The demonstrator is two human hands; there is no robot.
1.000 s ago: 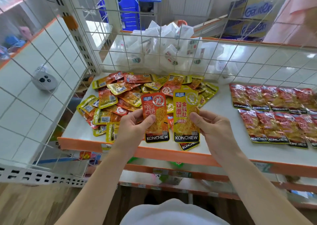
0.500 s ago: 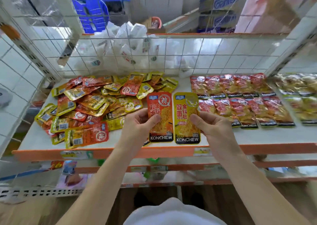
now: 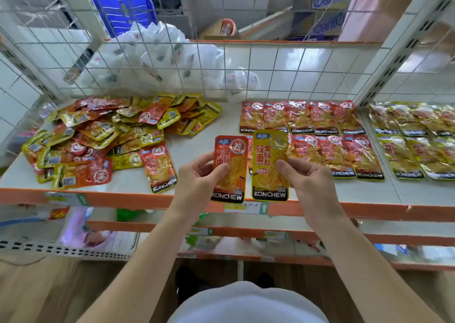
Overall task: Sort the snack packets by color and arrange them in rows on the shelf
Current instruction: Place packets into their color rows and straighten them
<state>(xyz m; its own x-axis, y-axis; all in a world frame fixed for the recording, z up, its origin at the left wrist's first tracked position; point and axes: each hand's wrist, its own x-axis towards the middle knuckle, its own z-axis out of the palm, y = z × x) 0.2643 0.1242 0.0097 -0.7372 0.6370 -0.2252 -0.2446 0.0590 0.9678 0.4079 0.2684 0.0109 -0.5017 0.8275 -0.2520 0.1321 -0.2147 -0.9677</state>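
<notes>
Fingers [image 3: 219, 172] of the left hand [image 3: 194, 183] pinch a red packet [image 3: 232, 154]; the right hand [image 3: 310, 184] pinches a yellow packet [image 3: 268, 150] just beside it. A mixed pile [image 3: 110, 135] lies at ten o'clock.

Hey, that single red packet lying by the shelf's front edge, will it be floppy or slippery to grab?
The lone red packet looks thin and flat, so probably light and somewhat bendy. Its glossy film likely makes it slippery. Pushed forward, it could slide off the shelf edge.
</notes>
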